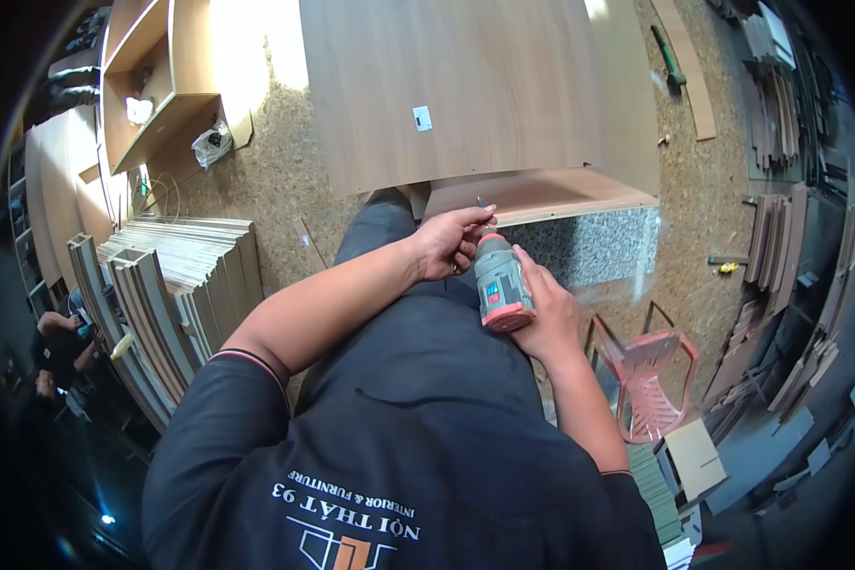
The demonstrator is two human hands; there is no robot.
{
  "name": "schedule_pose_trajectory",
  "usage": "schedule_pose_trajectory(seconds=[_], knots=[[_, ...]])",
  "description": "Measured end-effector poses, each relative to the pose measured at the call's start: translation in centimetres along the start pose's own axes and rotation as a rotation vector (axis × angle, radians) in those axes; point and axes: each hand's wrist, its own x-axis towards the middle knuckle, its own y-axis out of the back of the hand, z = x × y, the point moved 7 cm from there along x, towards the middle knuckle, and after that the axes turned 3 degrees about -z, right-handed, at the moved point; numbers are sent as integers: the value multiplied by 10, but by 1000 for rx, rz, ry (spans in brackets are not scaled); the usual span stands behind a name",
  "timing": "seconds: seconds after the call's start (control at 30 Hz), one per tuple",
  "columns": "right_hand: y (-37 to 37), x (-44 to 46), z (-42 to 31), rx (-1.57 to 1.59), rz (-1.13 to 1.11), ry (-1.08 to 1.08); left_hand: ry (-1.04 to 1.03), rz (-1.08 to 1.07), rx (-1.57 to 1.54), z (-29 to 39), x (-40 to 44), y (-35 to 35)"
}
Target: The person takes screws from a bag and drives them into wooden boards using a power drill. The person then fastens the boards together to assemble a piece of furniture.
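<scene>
The drill (500, 282) is gripped by the right hand (551, 311), bit (480, 201) toward 12 o'clock; the bit is pinched by the left hand (443, 244), presumably for steadying.

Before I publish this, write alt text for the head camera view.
A person's right hand holds a power drill, with the left hand at its tip, before a large wood-toned panel. A red chair is to the right.

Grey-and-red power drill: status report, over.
Right hand gripping drill. Left hand at its tip. Brown wood-grain panel beyond. Nothing else visibly blocking.
</scene>
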Motion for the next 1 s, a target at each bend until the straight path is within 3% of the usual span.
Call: schedule_pose_trajectory(seconds=[0.07,0.17,0.3,0.4,0.5,0.6,1.0], knots=[[-7,15,12,116,45,-89,26,-52,-12,3,26,9],[-28,36,33,242,86,-207,26,122,114,11,51,26],[-58,64,62,292,41,-324,103,160,-32,14,85,46],[-68,85,72,326,41,-337,83,124,-122,17,101,58],[-74,102,77,317,26,-364,-144,151,-104,30,113,70],[-80,115,78,273,-9,-373,-230,124,-43,36,115,76],[-74,140,73,187,-87,-411,-229,84,-9,47,124,82]])
